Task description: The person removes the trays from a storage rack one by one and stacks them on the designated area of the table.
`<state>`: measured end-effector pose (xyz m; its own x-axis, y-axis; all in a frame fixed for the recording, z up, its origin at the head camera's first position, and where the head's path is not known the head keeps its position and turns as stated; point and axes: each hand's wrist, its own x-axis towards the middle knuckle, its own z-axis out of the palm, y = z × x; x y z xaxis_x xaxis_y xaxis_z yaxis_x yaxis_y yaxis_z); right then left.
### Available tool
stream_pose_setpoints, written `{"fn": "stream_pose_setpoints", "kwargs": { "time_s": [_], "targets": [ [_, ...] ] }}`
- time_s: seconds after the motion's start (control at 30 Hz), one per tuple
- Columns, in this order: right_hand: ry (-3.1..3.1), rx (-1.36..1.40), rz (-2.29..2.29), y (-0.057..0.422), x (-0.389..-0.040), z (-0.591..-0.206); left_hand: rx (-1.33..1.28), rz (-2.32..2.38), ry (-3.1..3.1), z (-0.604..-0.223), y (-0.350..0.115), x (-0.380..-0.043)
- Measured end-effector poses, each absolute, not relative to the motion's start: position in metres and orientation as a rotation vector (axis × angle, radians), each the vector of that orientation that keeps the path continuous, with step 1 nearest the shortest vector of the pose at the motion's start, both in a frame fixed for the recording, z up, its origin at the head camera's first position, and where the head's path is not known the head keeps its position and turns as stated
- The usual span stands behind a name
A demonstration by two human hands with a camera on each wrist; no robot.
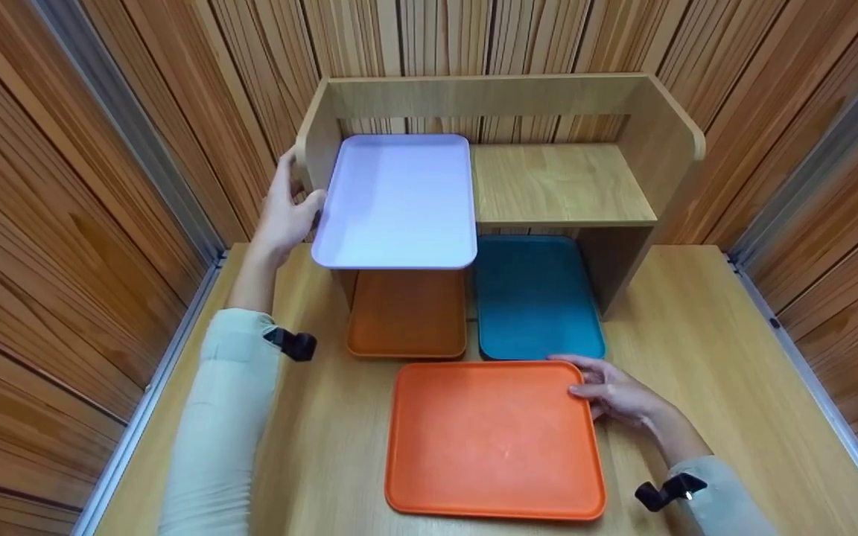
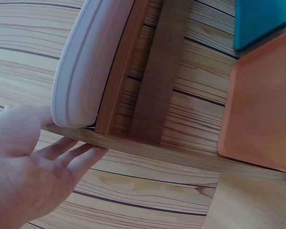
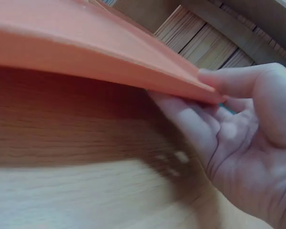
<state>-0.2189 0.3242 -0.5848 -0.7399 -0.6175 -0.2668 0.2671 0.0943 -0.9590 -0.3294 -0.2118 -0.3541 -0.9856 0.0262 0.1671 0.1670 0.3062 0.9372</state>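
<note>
A lavender tray point(image 1: 399, 201) lies on the left part of the wooden shelf's point(image 1: 563, 182) upper board, its front edge overhanging. My left hand point(image 1: 286, 208) is at the shelf's left side panel, fingers along the outer face and thumb against the tray's edge. In the left wrist view, that hand point(image 2: 43, 162) has extended fingers beside the panel; the lavender tray point(image 2: 86, 71) partly hides the thumb. My right hand point(image 1: 619, 393) pinches an orange tray point(image 1: 496, 439) near its far right corner. In the right wrist view the thumb is above the orange tray's point(image 3: 109, 59) rim, fingers beneath, the rim raised off the table.
Beneath the shelf board, a brown-orange tray point(image 1: 407, 316) lies on the left and a teal tray point(image 1: 541, 298) on the right, both jutting out in front. The table point(image 1: 317, 447) is bounded by wood-patterned walls point(image 1: 64, 223) with metal rails at the sides.
</note>
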Motion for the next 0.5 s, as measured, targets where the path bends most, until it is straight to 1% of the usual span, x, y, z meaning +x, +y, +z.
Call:
{"fn": "stream_pose_setpoints", "kwargs": {
  "time_s": [0.3,0.5],
  "targets": [
    [1.992,-0.320,-1.494,0.319,-0.217,-0.572,-0.192,-1.780,-2.433,-0.353,-0.211,-0.329],
    [2.066,-0.403,-1.407,0.314,-0.214,-0.567,-0.176,-1.792,-2.438,-0.355,-0.212,-0.330]
  ]
}}
